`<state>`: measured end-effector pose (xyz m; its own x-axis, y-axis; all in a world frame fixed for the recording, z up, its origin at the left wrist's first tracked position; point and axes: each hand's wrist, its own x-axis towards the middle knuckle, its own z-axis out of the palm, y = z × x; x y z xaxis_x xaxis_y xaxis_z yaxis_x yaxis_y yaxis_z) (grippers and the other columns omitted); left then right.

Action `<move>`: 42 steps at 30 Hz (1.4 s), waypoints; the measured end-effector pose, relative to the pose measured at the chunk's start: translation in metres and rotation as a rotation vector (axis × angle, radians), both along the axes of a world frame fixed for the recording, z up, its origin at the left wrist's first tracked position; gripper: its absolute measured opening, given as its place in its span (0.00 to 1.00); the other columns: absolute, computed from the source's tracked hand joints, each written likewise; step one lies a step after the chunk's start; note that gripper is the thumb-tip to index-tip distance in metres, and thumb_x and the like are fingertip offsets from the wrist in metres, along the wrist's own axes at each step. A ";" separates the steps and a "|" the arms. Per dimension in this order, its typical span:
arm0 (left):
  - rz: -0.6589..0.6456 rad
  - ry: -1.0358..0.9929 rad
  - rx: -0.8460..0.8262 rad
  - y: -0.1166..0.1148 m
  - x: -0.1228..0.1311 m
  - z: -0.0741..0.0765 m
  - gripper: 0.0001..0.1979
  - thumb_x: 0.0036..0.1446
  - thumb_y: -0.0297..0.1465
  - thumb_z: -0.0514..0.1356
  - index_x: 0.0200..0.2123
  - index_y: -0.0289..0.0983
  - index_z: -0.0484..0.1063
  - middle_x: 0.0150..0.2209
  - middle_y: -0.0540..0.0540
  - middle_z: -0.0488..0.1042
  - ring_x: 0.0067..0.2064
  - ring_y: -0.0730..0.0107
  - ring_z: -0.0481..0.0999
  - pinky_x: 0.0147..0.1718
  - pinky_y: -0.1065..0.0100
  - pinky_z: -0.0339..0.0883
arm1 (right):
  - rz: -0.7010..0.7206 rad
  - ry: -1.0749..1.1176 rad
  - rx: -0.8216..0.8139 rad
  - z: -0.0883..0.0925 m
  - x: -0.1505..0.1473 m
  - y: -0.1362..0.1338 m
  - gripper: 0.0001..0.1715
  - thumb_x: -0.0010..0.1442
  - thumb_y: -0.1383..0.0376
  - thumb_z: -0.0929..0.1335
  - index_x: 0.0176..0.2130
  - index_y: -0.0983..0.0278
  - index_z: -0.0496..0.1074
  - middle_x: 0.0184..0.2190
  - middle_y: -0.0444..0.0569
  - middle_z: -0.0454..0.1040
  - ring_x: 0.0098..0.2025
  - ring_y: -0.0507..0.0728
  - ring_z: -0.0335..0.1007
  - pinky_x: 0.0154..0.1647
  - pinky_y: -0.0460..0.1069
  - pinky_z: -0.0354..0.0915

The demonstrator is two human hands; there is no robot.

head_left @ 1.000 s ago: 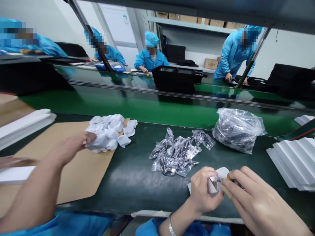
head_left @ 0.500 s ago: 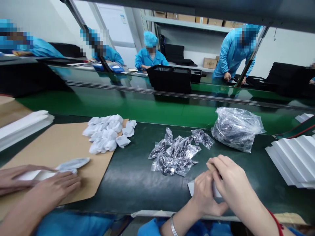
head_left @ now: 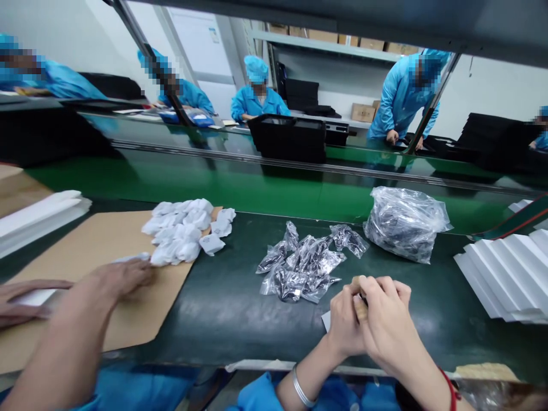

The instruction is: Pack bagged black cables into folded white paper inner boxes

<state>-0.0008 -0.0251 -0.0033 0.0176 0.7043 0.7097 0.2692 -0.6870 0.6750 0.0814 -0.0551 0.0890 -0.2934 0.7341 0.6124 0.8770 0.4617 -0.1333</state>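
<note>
My left hand (head_left: 345,325), with a metal bracelet on the wrist, and my right hand (head_left: 385,319) are pressed together over the dark green table near its front edge. Both are closed round a small white folded piece (head_left: 326,321), of which only a corner shows, and a tan bit (head_left: 360,308) sticks up between the fingers. Just beyond my hands lies a heap of small clear plastic bags (head_left: 306,265) with dark parts inside.
A full clear bag (head_left: 405,222) sits at the back right and stacked white trays (head_left: 500,274) at the right. White wrapped pieces (head_left: 182,234) lie on brown cardboard (head_left: 85,251), where a co-worker's hand (head_left: 115,277) rests. Behind runs a green conveyor (head_left: 257,188) carrying black bins (head_left: 289,137).
My hands have closed tighter together over the white piece, hiding most of it. The co-worker's hand left the white pile, then slid a white item across the cardboard.
</note>
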 end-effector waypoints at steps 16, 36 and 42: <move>0.062 -0.033 0.016 0.000 -0.012 0.004 0.16 0.55 0.36 0.59 0.46 0.40 0.60 0.31 0.51 0.69 0.25 0.71 0.73 0.24 0.70 0.69 | -0.075 0.074 -0.002 -0.008 0.009 -0.017 0.08 0.61 0.69 0.63 0.34 0.59 0.71 0.50 0.49 0.70 0.63 0.65 0.53 0.56 0.61 0.50; -0.032 -0.181 0.030 0.000 -0.011 -0.012 0.26 0.55 0.41 0.65 0.50 0.41 0.57 0.37 0.47 0.72 0.32 0.68 0.77 0.29 0.68 0.74 | -0.070 0.188 0.052 -0.033 0.003 -0.026 0.16 0.58 0.69 0.64 0.46 0.58 0.72 0.58 0.49 0.66 0.67 0.69 0.48 0.62 0.67 0.51; -0.045 -0.179 -0.040 -0.002 -0.017 -0.012 0.25 0.55 0.38 0.67 0.49 0.41 0.56 0.38 0.45 0.72 0.36 0.66 0.78 0.33 0.66 0.74 | -0.022 0.759 -0.314 -0.029 0.019 -0.029 0.18 0.67 0.65 0.62 0.54 0.56 0.73 0.49 0.50 0.73 0.47 0.55 0.73 0.45 0.47 0.71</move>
